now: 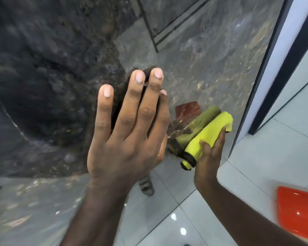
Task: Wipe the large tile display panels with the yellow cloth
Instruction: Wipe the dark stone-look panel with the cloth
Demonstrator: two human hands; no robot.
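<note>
While the left hand (130, 132) rests flat on the tile panel (212, 59), fingers straight, the right hand (210, 153) grips the yellow cloth (212, 134) against the panel's lower right area. Hold the cloth flat, press evenly, and overlap strokes toward the edge to avoid streaks.

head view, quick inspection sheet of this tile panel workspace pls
surface: glossy dark marbled tile panel, upright, reflecting hand and cloth.
job's things: yellow cloth bunched, against the panel.
clutter: orange-red object at lower right, blurred.
hands: left hand flat on the panel, fingers straight; right hand grips the yellow cloth.
cables: nothing seen.
surroundings: pale glossy floor tiles; dark frame at the panel's edge.
</note>
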